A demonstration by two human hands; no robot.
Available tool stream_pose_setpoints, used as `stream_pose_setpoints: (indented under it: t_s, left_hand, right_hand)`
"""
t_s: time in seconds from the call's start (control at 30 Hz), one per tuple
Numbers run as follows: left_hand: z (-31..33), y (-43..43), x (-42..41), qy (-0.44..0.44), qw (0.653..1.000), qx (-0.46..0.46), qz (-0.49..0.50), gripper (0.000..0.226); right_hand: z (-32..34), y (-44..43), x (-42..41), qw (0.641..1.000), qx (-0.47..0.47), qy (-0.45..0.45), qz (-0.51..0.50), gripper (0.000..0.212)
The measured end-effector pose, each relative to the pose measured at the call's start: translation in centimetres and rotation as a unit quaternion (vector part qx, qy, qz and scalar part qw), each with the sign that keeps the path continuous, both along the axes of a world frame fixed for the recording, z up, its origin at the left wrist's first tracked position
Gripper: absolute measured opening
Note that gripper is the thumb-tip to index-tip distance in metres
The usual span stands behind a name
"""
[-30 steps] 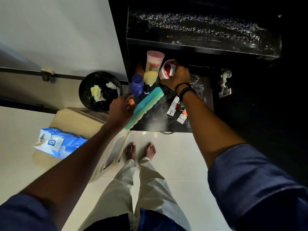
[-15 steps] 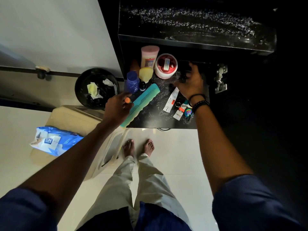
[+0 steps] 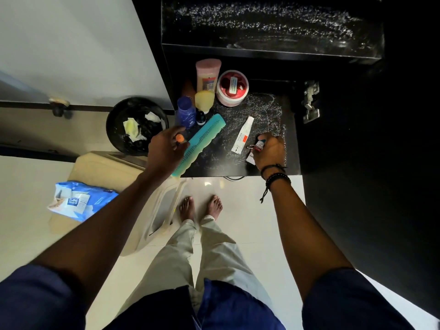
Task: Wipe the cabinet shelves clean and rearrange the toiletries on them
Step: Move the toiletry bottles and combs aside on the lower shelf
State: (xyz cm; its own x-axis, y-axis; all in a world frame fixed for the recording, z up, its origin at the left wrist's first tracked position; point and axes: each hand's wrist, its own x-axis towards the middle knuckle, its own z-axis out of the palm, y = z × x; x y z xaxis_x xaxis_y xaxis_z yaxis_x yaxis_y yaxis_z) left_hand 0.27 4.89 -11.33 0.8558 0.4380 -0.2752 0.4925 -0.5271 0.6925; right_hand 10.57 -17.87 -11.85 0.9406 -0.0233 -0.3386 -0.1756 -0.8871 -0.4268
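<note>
On the lower shelf the bottles and jar stand behind, the comb lies left of the tube

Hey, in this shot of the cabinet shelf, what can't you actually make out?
Head view only:
- In the right hand, the small items: mostly covered by its curled fingers.
- In the left hand, the orange-capped thing: body hidden by the hand.
- On the white tube and red jar: print too small to read.
- Right of the hinge: lost in darkness.
</note>
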Motion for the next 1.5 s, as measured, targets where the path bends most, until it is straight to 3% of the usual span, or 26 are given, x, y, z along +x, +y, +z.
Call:
stream_pose_setpoints:
  t_s: [0.33, 0.47, 0.6, 0.73, 0.83, 0.97, 1.07, 1.13, 1.2, 1.27, 1.33, 1.4, 1.5]
  left_hand:
    - [-0.5, 0.0, -0.5, 0.001, 1.000, 0.008, -0.009, 0.040]
    - [-0.6, -0.2, -0.6, 0.000, 1.000, 0.012, 0.005, 0.041]
    - [-0.5, -0.2, -1.1, -0.012, 0.999, 0.003, 0.043, 0.049]
    - [0.7, -1.2, -3.4, -0.112, 0.987, 0.090, 0.068, 0.054]
    - [1.3, -2.5, -4.9, -0.138, 0.989, 0.052, 0.033, 0.045]
    - [0.2, -3.7, -4.8, -0.048, 0.996, 0.006, -0.069, 0.045]
    - [-0.5, -3.5, -4.1, 0.021, 0.998, -0.022, -0.049, 0.023]
    - [-0.8, -3.4, -3.9, 0.035, 0.998, -0.020, -0.047, 0.018]
    - [-0.9, -3.3, -3.9, 0.042, 0.998, -0.002, -0.051, 0.022]
    - [-1.0, -2.9, -4.0, 0.045, 0.997, 0.027, -0.049, 0.024]
    - [-1.0, -2.6, -4.2, 0.052, 0.996, 0.057, -0.046, 0.026]
    - [-1.1, -2.4, -4.4, 0.064, 0.995, 0.073, -0.038, 0.028]
    - [-1.1, -2.1, -4.2, 0.086, 0.992, 0.088, -0.027, 0.028]
  right_hand:
    - [1.1, 0.7, 0.1, 0.996, -0.012, -0.072, 0.058, 0.013]
    - [0.9, 2.2, 0.1, 0.990, 0.104, -0.084, 0.042, 0.011]
    - [1.8, 4.2, -0.1, 0.972, 0.233, -0.001, 0.036, 0.009]
    - [3.3, 6.1, -1.0, 0.927, 0.366, 0.072, -0.041, 0.020]
    - [4.2, 7.5, -1.7, 0.874, 0.451, 0.139, -0.119, 0.018]
    - [3.8, 8.8, -2.4, 0.794, 0.503, 0.265, -0.215, 0.013]
    - [2.8, 9.2, -2.7, 0.734, 0.529, 0.315, -0.287, 0.015]
    - [2.0, 9.3, -2.9, 0.723, 0.531, 0.317, -0.307, 0.013]
    - [1.1, 9.4, -2.8, 0.750, 0.504, 0.306, -0.298, 0.011]
    - [0.1, 9.2, -2.4, 0.846, 0.409, 0.232, -0.251, 0.012]
    - [-0.4, 8.2, -1.7, 0.945, 0.254, 0.090, -0.186, 0.011]
    - [-0.1, 6.7, -1.0, 0.977, 0.141, 0.004, -0.162, 0.014]
    - [-0.4, 5.3, 0.0, 0.992, 0.017, 0.042, -0.122, 0.022]
